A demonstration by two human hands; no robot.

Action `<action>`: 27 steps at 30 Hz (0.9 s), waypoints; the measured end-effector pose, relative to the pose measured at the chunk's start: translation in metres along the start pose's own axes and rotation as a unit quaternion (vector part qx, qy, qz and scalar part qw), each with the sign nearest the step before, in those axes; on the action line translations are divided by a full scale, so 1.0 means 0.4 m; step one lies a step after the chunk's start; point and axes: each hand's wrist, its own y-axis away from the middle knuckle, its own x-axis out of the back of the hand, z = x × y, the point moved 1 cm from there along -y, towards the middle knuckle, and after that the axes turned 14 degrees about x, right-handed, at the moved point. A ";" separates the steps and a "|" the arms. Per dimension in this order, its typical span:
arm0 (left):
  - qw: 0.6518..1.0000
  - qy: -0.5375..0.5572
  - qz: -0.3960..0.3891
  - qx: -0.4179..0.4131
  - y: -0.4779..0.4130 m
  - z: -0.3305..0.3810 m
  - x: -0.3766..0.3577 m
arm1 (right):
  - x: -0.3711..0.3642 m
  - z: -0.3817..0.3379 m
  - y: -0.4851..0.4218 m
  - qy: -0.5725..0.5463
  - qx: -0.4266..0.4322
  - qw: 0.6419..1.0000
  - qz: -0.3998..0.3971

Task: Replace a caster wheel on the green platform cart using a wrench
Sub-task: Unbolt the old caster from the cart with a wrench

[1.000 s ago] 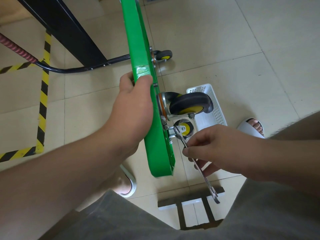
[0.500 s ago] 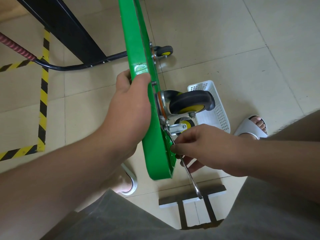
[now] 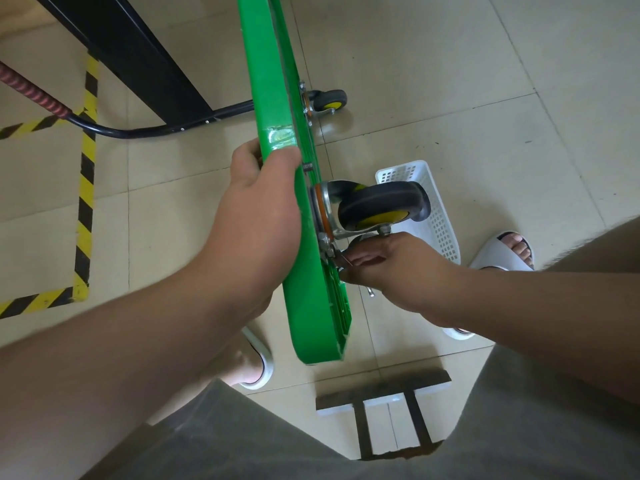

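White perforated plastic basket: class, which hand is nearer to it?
Right. The right hand is beside the basket, on the wheel side of the green cart deck; the left hand grips it from the other side.

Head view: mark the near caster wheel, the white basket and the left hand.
near caster wheel (image 3: 384,199), head view, on the grey tyre tread.
white basket (image 3: 445,233), head view, on its perforated side wall.
left hand (image 3: 263,216), head view, on the back of the hand.

the beige tiled floor (image 3: 450,81) carries a white basket (image 3: 442,228) and yellow-black striped tape (image 3: 85,202).
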 end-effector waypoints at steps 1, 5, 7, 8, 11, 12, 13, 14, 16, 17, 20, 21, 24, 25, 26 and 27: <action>1.000 0.002 -0.002 0.001 -0.001 0.000 0.000 | 0.000 0.002 -0.001 0.004 0.000 1.000 0.000; 1.000 -0.009 0.007 -0.007 -0.002 0.001 0.002 | 0.002 0.007 0.006 0.019 -0.019 1.000 -0.007; 1.000 -0.005 0.005 -0.004 -0.001 0.001 0.001 | 0.003 0.011 0.016 0.035 -0.033 0.999 -0.014; 1.000 -0.004 0.006 -0.004 -0.001 0.001 0.001 | 0.003 0.014 0.022 0.042 -0.038 0.998 -0.015; 1.000 -0.001 0.007 -0.003 -0.001 0.000 0.002 | 0.001 0.018 0.042 0.019 -0.063 0.998 -0.011; 1.000 -0.002 0.006 -0.004 -0.001 0.000 0.002 | 0.001 0.015 0.051 -0.003 -0.074 0.997 -0.013; 1.000 -0.003 0.003 -0.005 -0.001 0.000 0.002 | 0.002 0.010 0.060 -0.022 -0.081 0.996 -0.017; 1.000 -0.003 -0.001 -0.005 0.000 0.000 0.001 | 0.004 0.005 0.068 -0.036 -0.084 0.996 -0.020; 1.000 0.000 -0.006 -0.004 0.000 -0.001 0.000 | 0.007 -0.007 0.081 -0.058 -0.085 0.994 -0.024; 1.000 0.001 -0.006 -0.004 0.001 -0.001 -0.001 | 0.007 -0.011 0.086 -0.065 -0.083 0.994 -0.024; 1.000 0.000 -0.002 -0.003 0.001 0.000 -0.001 | 0.003 -0.023 0.090 -0.076 -0.073 0.994 -0.022; 1.000 0.001 0.001 -0.003 0.002 0.000 0.000 | 0.000 -0.026 0.089 -0.075 -0.070 0.995 -0.021; 0.999 -0.022 0.015 -0.022 0.002 0.001 0.002 | -0.010 -0.033 0.082 -0.059 -0.055 0.996 -0.021; 0.999 -0.033 0.020 -0.027 0.004 0.002 0.002 | -0.012 -0.035 0.080 -0.055 -0.051 0.997 -0.025; 0.999 -0.031 0.020 -0.027 0.005 0.002 0.002 | -0.014 -0.036 0.077 -0.054 -0.047 0.997 -0.028; 0.999 -0.023 0.017 -0.020 0.006 0.003 0.001 | -0.016 -0.036 0.074 -0.056 -0.045 0.997 -0.031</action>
